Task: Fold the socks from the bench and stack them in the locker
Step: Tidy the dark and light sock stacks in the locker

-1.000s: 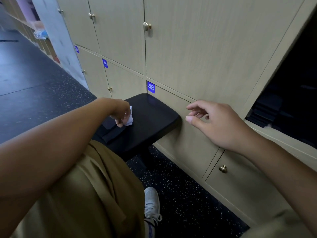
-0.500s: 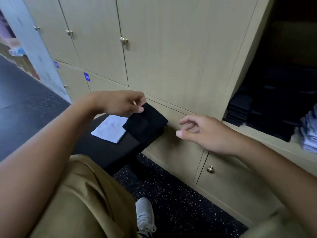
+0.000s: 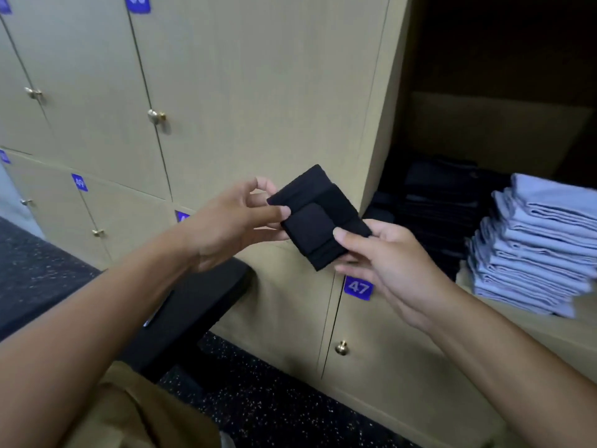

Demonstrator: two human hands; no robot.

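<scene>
Locker door "47" [image 3: 358, 287] — both hands' grips, left [image 3: 235, 224], right [image 3: 384, 260], pinch folded black sock [image 3: 318, 218].

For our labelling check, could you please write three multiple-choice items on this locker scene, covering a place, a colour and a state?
1. Where is the stack of folded light blue socks?
A. on the bench
B. in the open locker
C. on the floor

2. What colour is the folded sock held in the hands?
A. black
B. white
C. red

3. How is it held?
A. left hand alone
B. right hand alone
C. both hands

Answers:
1 B, the stack sits on the locker shelf.
2 A, the cloth is plainly black.
3 C, each hand pinches one side.
</scene>
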